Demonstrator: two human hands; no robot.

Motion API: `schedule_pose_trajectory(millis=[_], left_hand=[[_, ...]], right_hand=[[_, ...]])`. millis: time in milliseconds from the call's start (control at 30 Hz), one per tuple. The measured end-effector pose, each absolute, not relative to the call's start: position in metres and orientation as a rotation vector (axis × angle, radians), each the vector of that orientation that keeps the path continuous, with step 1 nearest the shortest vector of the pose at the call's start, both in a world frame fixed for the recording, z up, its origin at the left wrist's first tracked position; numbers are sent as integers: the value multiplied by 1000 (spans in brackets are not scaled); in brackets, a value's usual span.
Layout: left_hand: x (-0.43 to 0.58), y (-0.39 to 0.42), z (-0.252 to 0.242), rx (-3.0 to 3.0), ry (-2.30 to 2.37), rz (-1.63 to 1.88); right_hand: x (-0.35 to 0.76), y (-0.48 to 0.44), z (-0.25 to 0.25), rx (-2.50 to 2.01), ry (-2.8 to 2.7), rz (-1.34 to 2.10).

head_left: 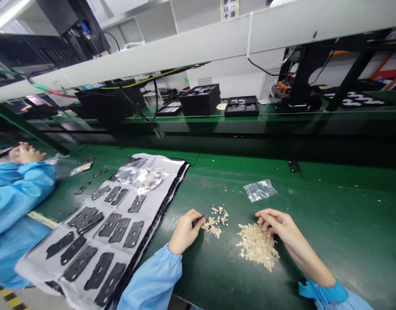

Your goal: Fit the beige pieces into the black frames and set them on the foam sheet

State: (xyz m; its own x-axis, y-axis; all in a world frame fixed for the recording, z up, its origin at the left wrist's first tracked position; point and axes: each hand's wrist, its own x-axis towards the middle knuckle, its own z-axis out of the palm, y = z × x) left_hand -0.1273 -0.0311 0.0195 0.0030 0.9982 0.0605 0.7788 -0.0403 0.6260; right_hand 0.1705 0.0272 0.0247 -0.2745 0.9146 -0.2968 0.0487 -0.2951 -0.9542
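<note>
My left hand (186,230) is closed, pinching a slim black piece (197,221) between thumb and fingers; its exact kind is unclear. Just right of those fingertips lies a small scatter of beige and white bits (213,226) on the green work surface. A larger heap of small, flat beige pieces (257,246) sits further right. My right hand (277,221) hovers at the upper right edge of this heap, its fingers loosely bent and apart, with nothing visible held in them. Beyond the heap lies a clear plastic bag (260,190).
On my left, a white-lined mat (142,226) bears rows of black flat parts (110,224) and a clear bag of beige pieces (149,178). A co-worker's hands (26,153) are at far left. A shelf (172,120) with black trays (241,106) runs across the back.
</note>
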Motion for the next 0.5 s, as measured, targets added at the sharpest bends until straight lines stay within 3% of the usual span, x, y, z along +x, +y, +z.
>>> schedule_pose_trajectory(millis=[300, 500], left_hand=[[-120, -30, 35, 1857, 1874, 874], [-81, -20, 50, 1502, 1503, 964]], right_hand=[[166, 25, 33, -1297, -1256, 1601], [148, 10, 35, -1141, -1333, 1616]])
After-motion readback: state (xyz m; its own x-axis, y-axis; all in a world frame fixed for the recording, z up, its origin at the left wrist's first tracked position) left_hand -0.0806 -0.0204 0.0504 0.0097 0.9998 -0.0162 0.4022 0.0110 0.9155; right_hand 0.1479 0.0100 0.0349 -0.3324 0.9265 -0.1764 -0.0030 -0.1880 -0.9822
